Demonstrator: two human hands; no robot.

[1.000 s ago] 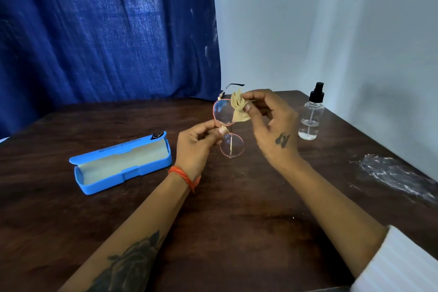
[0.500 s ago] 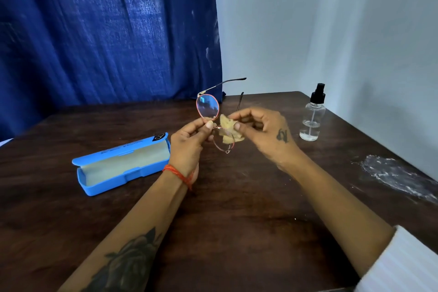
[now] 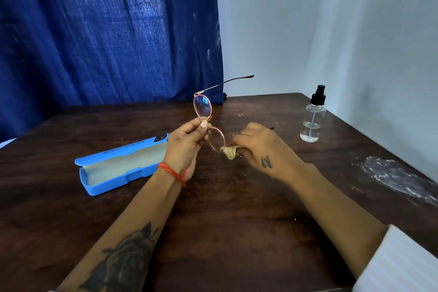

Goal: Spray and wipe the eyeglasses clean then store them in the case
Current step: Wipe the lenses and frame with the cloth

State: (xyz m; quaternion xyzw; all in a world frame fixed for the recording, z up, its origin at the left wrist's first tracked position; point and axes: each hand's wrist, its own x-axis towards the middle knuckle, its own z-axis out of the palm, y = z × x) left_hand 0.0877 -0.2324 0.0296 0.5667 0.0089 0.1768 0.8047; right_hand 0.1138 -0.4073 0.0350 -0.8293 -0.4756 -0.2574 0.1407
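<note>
My left hand (image 3: 186,143) pinches the pink-rimmed eyeglasses (image 3: 203,107) at the bridge, holding them on end above the table with one lens up and one temple arm sticking out to the right. My right hand (image 3: 257,147) holds a small tan cloth (image 3: 228,150) pressed against the rim of the lower lens. The blue glasses case (image 3: 113,168) lies open on the table left of my left hand, its pale lining showing. A clear spray bottle (image 3: 312,117) with a black pump stands upright at the far right.
The dark wooden table (image 3: 225,208) carries a crumpled clear plastic wrapper (image 3: 395,175) near its right edge. A blue curtain (image 3: 106,31) hangs behind the table and a white wall lies to the right.
The cloth went from the upper lens to the lower one as my right hand dropped. My left hand turned the glasses so the upper temple arm now points right.
</note>
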